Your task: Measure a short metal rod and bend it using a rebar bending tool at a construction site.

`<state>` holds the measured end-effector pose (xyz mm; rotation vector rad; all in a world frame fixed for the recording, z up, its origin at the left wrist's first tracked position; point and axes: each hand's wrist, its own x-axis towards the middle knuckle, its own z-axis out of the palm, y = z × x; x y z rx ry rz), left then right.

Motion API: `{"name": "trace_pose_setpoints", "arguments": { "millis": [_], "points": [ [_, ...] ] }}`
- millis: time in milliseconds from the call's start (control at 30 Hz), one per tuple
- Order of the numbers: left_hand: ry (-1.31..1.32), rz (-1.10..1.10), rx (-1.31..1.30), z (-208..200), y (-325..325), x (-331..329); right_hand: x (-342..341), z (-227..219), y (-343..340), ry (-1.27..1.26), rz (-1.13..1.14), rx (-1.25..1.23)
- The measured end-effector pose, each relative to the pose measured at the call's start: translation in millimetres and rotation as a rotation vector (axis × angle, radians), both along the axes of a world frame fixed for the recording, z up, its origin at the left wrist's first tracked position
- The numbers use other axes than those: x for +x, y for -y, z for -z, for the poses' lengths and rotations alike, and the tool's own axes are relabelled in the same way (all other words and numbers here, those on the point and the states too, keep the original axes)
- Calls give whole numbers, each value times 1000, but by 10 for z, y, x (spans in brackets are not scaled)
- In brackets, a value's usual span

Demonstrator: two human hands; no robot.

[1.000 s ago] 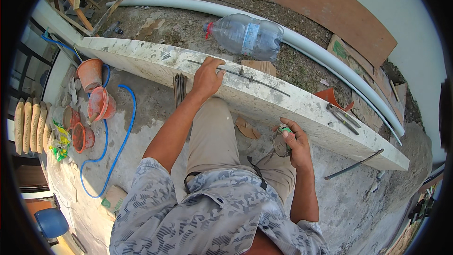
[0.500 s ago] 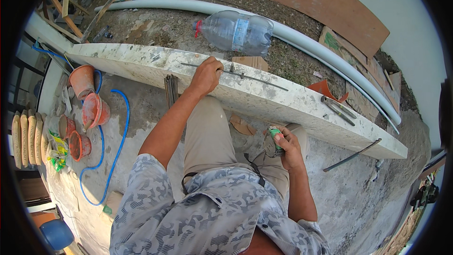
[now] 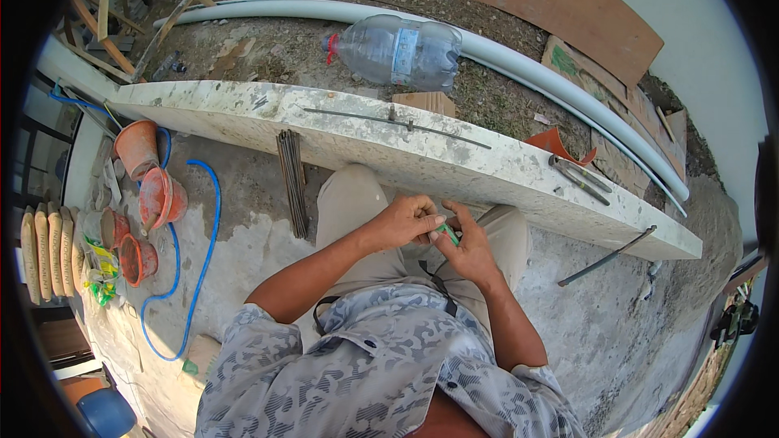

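Above my lap my two hands meet. My right hand (image 3: 469, 250) is closed around a small green object (image 3: 446, 233), mostly covered by fingers, its kind unclear. Against it my left hand (image 3: 408, 221) has its fingers closed in a pinch; what is in them, if anything, is hidden. Ahead, a thin metal rod (image 3: 341, 113) lies along the top of a pale concrete ledge (image 3: 268, 101), beside two short upright pegs (image 3: 392, 113). Farther right on the ledge rest long-handled pincers (image 3: 580, 178). A bundle of thin metal rods (image 3: 292, 182) leans against the ledge, left of my knees.
Past the ledge lie a large clear bottle (image 3: 398, 53) and long white pipes (image 3: 519, 65). A dark bar (image 3: 607, 255) leans on the ledge at right. Orange buckets (image 3: 162, 199), a blue hose (image 3: 215, 227) and several sacks (image 3: 49, 251) are at left.
My left hand has left the rod on the ledge and come back to my right hand. The right hand has moved slightly left and turned, still around the green object.
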<state>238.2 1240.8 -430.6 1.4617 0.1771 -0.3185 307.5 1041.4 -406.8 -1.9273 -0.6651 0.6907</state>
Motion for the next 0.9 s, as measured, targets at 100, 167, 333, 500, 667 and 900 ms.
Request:
{"name": "trace_pose_setpoints", "arguments": {
  "millis": [100,167,333,500,667,900],
  "points": [
    [-78,-103,-67,163,99,-55,-19,-30,-1,53,-62,-29],
    [-80,-77,-136,172,123,-87,-24,-39,16,31,-120,-82],
    [-106,25,-32,253,86,-46,-40,-54,47,66,-164,-161],
    [-127,33,-24,258,127,-44,-66,9,100,159,-173,-146],
    [-113,67,5,297,175,-65,-68,22,149,49,-179,-184],
    [-88,-7,-110,189,-39,-145,73,-240,265,188,-198,-261]
  ]
}}
